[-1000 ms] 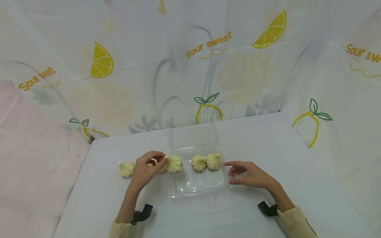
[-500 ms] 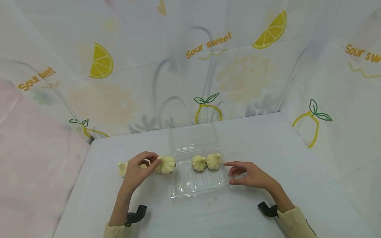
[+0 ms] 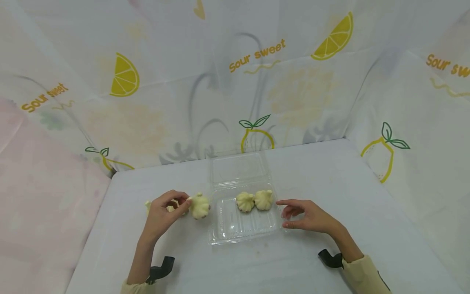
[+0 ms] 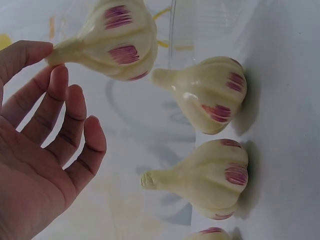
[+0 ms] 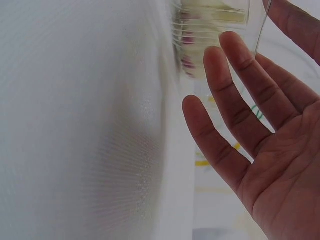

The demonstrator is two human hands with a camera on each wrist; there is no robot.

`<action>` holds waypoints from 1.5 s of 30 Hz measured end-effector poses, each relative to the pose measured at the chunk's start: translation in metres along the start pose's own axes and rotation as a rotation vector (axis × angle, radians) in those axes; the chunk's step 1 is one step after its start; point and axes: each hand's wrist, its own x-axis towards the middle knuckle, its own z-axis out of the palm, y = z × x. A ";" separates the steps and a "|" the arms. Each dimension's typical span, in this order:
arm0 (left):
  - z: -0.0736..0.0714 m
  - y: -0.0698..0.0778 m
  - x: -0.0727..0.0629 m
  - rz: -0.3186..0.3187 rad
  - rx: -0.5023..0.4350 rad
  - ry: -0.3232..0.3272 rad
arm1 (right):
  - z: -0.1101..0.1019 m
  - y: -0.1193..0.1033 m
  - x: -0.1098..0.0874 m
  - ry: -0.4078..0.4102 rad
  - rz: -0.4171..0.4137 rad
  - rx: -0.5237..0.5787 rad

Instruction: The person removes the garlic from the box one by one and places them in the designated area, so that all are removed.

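Note:
My left hand [image 3: 164, 210] pinches a garlic bulb [image 3: 200, 206] by its stem between thumb and fingers; the left wrist view shows this bulb [image 4: 120, 37] raised beside others. Behind the hand, partly hidden, lie more garlic bulbs [image 4: 212, 175] on the table, purple-streaked and pale. Two garlic bulbs [image 3: 263, 200] sit side by side in the clear plastic clamshell box [image 3: 238, 234], toward its back right. My right hand [image 3: 312, 215] is at the box's right edge, its fingers spread apart and lightly bent, with the clear rim [image 5: 263, 25] near thumb and fingertips.
The box's clear lid [image 3: 238, 168] lies opened toward the back of the white-covered table [image 3: 323, 171]. A printed cloth [image 3: 235, 94] with lemon drawings rises behind and at the sides. Black curved pieces [image 3: 161, 267] sit at both wrists.
My left hand has moved left with the garlic bulb, from over the box's left edge to beside it on the left. My right hand and the box have stayed in place.

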 end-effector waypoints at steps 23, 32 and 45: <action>-0.002 -0.046 -0.016 -0.060 0.073 -0.096 | 0.000 0.001 0.000 -0.002 -0.020 0.004; -0.003 -0.052 -0.018 -0.085 0.079 -0.139 | 0.000 0.001 0.000 -0.005 -0.023 0.015; -0.001 -0.059 -0.021 -0.067 0.073 -0.182 | 0.000 0.000 0.001 -0.002 -0.028 0.004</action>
